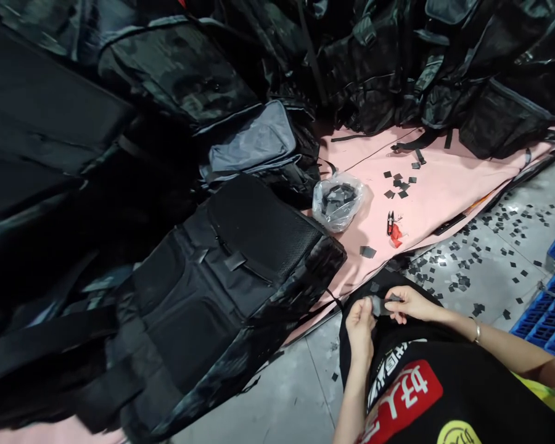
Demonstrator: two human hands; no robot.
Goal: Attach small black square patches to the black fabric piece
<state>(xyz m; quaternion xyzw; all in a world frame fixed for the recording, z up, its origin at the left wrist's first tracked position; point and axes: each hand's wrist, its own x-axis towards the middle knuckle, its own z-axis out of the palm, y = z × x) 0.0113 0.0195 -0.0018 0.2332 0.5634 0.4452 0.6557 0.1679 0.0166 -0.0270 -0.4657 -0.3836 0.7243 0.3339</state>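
Over my lap, my left hand [361, 324] pinches one edge of a small grey-black patch [378, 306]. The fingers of my right hand [409, 304] are closed on its other side, where a darker piece shows between them. Whether this is one patch or two layers cannot be made out. To the left lies a black backpack [268, 246] with its padded back panel up, touched by neither hand. A clear plastic bag [340, 203] beside it holds several dark square pieces.
Pink cloth [425, 209] carries loose dark squares [398, 184], thread snips [390, 223] and a red scrap [396, 235]. More squares litter the grey floor [485, 259] at right. Camouflage backpacks [365, 74] line the back. Blue plastic pallets [548, 314] stand at the right edge.
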